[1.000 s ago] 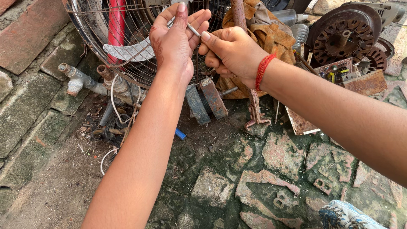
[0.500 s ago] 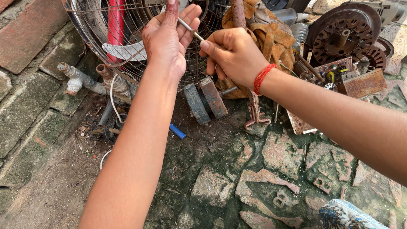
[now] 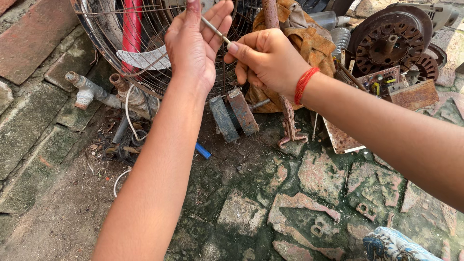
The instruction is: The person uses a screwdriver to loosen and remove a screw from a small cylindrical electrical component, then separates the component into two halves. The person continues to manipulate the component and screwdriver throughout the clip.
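Observation:
My left hand [image 3: 193, 46] is raised against a rusty wire fan guard [image 3: 121, 53], fingers upright and curled over its wires at the top edge of view. My right hand [image 3: 268, 60], with a red thread around the wrist, pinches a thin metal rod [image 3: 216, 31]. The rod slants up and left to the fingers of my left hand. Whether the rod's tip touches the guard is hidden by my left hand. Behind the wires a grey fan blade [image 3: 142, 59] shows.
A red pipe [image 3: 131, 24] and a metal tap fitting [image 3: 87, 92] stand at left. Two rusty blocks [image 3: 234, 116], a brown cloth [image 3: 299, 34], a fan motor rotor [image 3: 389, 41], a circuit board [image 3: 382, 82] and rusty plates lie around. Broken stone paving covers the ground.
Both hands have risen slightly toward the top of the view along the fan guard. The rod stays between them, still pinched by my right hand.

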